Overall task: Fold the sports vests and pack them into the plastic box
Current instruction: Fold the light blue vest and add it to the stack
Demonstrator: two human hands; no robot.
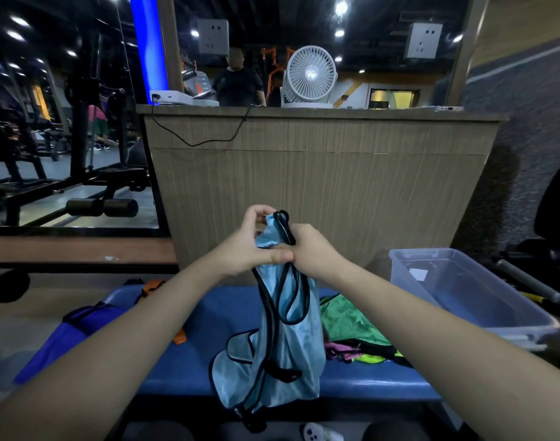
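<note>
While you sit facing a wood-panelled counter (320, 173) in a gym, your two hands meet at chest height and hold up a light blue vest (288, 351) with black trim by its top. Your left hand (251, 246) has its fingers curled around the upper edge of the fabric, the thumb lying across the bunched cloth and touching your other hand. Your right hand (313, 249) is clenched tight on the black-edged straps, which stick up above the knuckles. Both hands are pressed together on the vest, and none of it hangs free between them.

Below your hands the vest hangs straight down, its straps looping loose, and its lower hem rests crumpled on the front of a blue padded bench (189, 367). A pile of vests (351, 332), with green on top and pink and yellow beneath, lies on the bench just right of the hanging one. A dark blue vest (78, 329) droops off the bench's left end, and an orange one (152, 289) shows beside your left forearm. A clear plastic box (472, 297) stands open to the right of the bench. A white fan (308, 74) sits on the counter.
</note>
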